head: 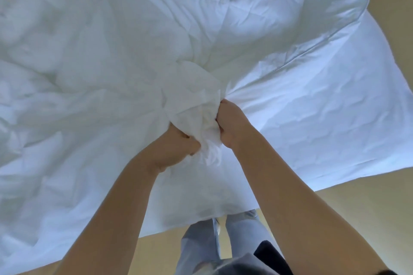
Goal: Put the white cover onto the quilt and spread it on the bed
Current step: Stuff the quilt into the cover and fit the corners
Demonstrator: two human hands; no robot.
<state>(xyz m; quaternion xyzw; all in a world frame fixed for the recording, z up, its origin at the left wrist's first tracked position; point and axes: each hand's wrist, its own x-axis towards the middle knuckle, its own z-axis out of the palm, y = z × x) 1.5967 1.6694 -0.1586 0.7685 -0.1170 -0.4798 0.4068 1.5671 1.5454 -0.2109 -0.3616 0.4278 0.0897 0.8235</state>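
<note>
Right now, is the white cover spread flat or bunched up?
Bunched, not flat: left hand and right hand grip a gathered wad of the white cover.

We saw the bed wholly covered in white: the puffy, rumpled quilt [78, 62] lay on the left and far side, the flatter creased cover [324, 107] on the right, its near edge reaching over the tan floor [357, 207].

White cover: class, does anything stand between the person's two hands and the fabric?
Nothing visible does. The left hand and the right hand each grip a bunched part of the white cover, close side by side.
</note>
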